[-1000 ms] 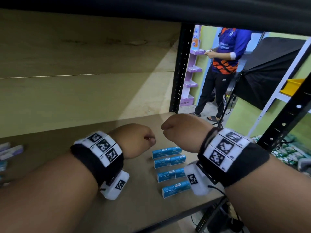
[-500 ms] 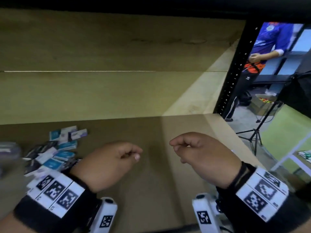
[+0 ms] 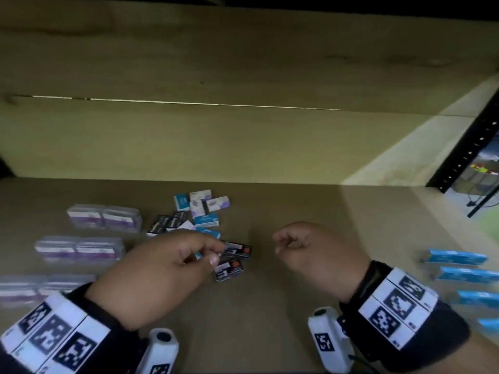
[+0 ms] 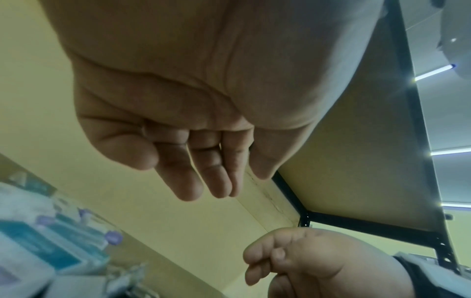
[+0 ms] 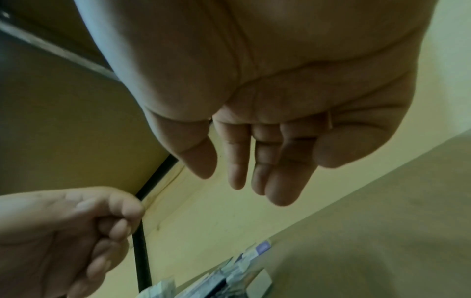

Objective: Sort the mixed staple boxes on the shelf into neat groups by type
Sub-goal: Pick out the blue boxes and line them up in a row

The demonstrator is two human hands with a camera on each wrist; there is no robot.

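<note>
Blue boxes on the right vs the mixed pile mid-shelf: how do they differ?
The blue boxes lie parallel in a spaced column; the mixed pile is jumbled at odd angles. The blue boxes are one colour, long and slim; the mixed pile holds blue, purple-white and black boxes, mostly shorter. Both rest on the shelf.

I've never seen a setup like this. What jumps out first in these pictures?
Two hands hover empty over a wooden shelf, fingers loosely curled: the left hand sits by a jumbled pile of small boxes near the middle, the right hand beside it. Neat rows flank them: clear purple-labelled packs on the left, long blue boxes at the right edge.
</note>
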